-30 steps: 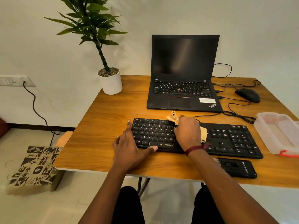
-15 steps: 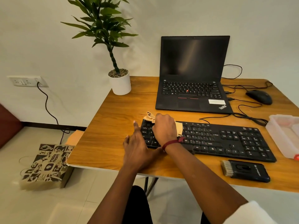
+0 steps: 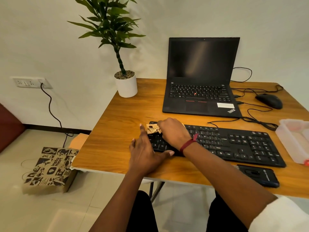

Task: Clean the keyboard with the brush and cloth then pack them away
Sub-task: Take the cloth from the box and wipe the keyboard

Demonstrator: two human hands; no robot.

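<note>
Keyboard: the black keyboard [image 3: 234, 144] lies across the near middle of the wooden surface [image 3: 120, 124], its long side running left to right.
Cloth: the crumpled tan cloth [image 3: 153, 128] sits on the keyboard's far left corner, with a bunched end sticking out to the left of the right hand.
Right hand: the right hand [image 3: 173, 131] lies knuckles up over the cloth and the left keys. Its grip is clamped on the cloth, fingers curled down onto it. A dark red band [image 3: 188, 144] circles the wrist.
Left hand: the left hand [image 3: 145, 153] rests flat on the surface at the keyboard's left end. Its grip is apart and holds nothing. The fingers are straight, the forefinger points far just beside the cloth, and the thumb lies along the keyboard's near edge.
Brush: the black brush [image 3: 257, 175] lies close to the surface's near edge, just near of the keyboard's right half, bristles toward the left, well apart from both hands.
Box: a clear plastic box [image 3: 294, 141] stands right of the keyboard, cut off by the frame.
Laptop: an open laptop [image 3: 199, 81] with a dark screen stands far of the keyboard.
Mouse: a black mouse [image 3: 269, 101] sits far right, with black cables trailing around it.
Plant: a green plant in a white pot [image 3: 126, 86] stands at the far left corner.
Floor: a printed paper bag [image 3: 50, 169] lies on the floor left of the surface.
</note>
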